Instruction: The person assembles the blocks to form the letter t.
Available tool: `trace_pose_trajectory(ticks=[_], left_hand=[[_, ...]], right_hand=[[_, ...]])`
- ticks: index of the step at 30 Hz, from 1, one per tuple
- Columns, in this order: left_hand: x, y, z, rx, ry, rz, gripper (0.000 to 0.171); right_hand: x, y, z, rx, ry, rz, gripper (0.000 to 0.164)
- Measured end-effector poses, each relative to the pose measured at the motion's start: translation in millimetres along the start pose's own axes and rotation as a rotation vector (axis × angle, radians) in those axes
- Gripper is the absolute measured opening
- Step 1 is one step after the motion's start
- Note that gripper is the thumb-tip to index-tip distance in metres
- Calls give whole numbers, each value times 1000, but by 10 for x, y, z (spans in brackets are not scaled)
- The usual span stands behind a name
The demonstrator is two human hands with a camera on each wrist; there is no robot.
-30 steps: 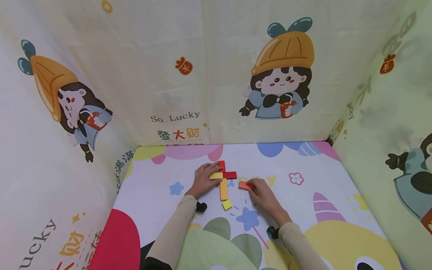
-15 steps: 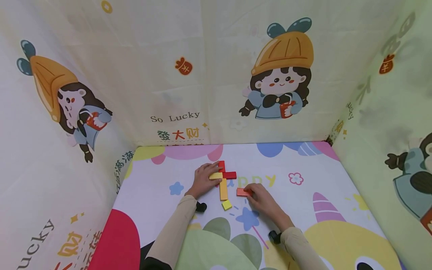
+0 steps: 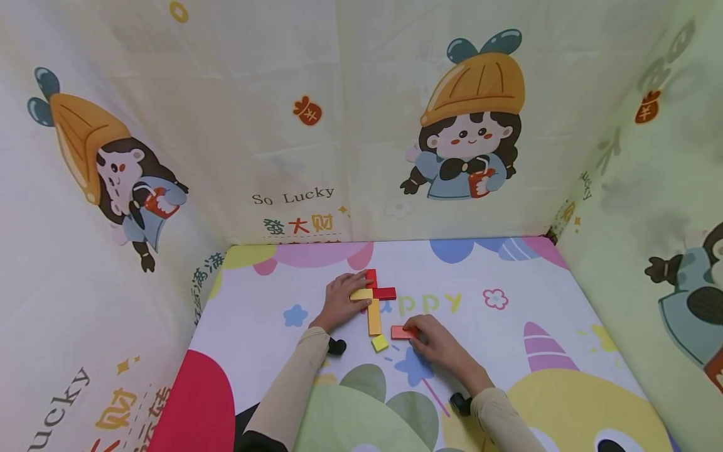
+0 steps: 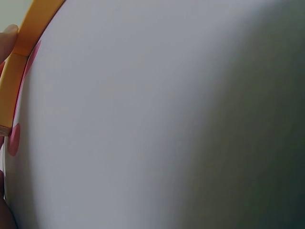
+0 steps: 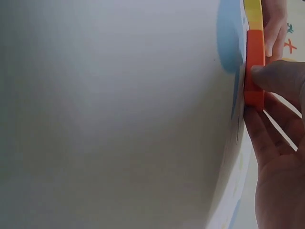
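Observation:
In the head view, my left hand (image 3: 342, 300) rests at the left of a small cross-like layout of flat blocks, its fingers extended over the upright red block (image 3: 371, 277) and its thumb beside the left yellow block (image 3: 361, 294). In the left wrist view that thumb touches near where the yellow block (image 4: 8, 93) meets the orange-yellow block (image 4: 37, 24). My right hand (image 3: 437, 339) pinches a coral-red block (image 3: 398, 333) low over the cloth, right of the layout. The right wrist view shows the thumb on one side of this coral-red block (image 5: 254, 50) and fingers at its end.
A second red block (image 3: 385, 294) forms the right arm of the layout. The long orange-yellow block (image 3: 374, 317) runs toward me, and a small yellow block (image 3: 380, 343) lies tilted at its near end. A printed cloth (image 3: 316, 257) covers the table, with fabric walls (image 3: 367, 157) around it.
My right hand has moved the coral-red block toward me and slightly left, closer to the small yellow block, and straightened it. My left hand has stayed in place.

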State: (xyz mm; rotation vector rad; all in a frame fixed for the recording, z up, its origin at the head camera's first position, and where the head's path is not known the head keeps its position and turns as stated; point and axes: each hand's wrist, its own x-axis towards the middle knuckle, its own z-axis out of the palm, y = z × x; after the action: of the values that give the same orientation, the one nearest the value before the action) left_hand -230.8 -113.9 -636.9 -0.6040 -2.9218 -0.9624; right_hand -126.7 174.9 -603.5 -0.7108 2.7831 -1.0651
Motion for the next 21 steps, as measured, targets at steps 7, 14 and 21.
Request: trace_pose_trajectory(ticks=[7,14,21], left_hand=[[2,15,-13,-1,-13,-4,57],[1,8,-4,1,-3,-2,57],[-1,8,-3,-8,1,-1,57]], right_hand=[[-27,0,26,-6,-1,-44,32],[-43,15,32,-22,-4,-85,32],[-51,15,29,-8,-31,-82,31]])
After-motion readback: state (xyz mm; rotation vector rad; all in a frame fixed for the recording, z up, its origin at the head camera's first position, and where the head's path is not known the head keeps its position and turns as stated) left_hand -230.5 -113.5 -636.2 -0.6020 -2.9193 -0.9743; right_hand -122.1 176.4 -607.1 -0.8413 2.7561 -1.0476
